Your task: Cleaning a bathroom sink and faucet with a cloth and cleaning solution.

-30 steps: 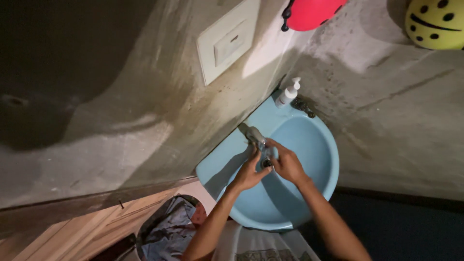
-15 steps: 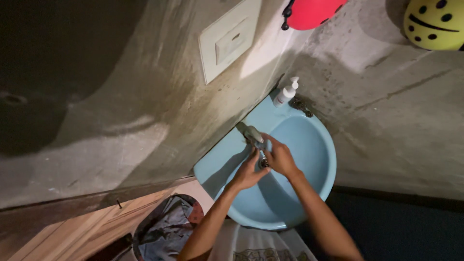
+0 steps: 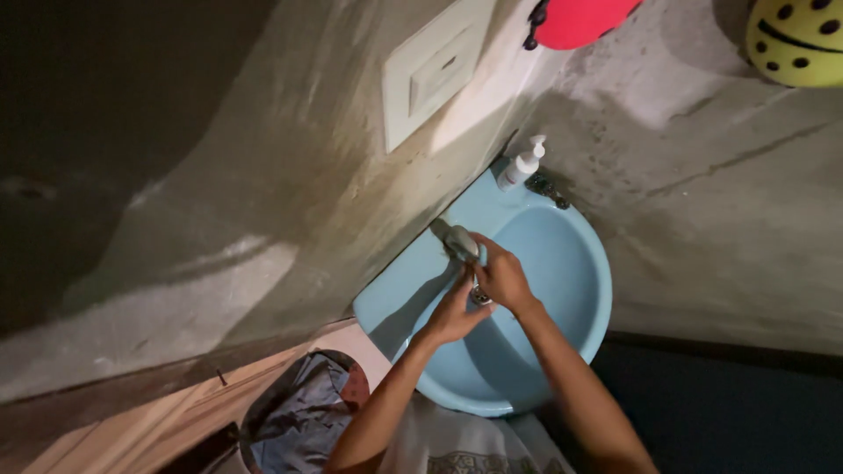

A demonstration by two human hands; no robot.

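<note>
Both hands meet under the metal tap [image 3: 454, 239] at the back edge of the pale blue basin [image 3: 571, 263], which sits in a corner of rough concrete wall [image 3: 702, 175]. The right hand [image 3: 503, 279] lies curled over the left hand [image 3: 455, 314], palms pressed together and grasping nothing but each other. In this dim light, running water cannot be made out. Keeping the hands low over the bowl, close beneath the spout, would limit splashing. A white pump bottle [image 3: 522, 165] stands on the rim behind, well within reach.
</note>
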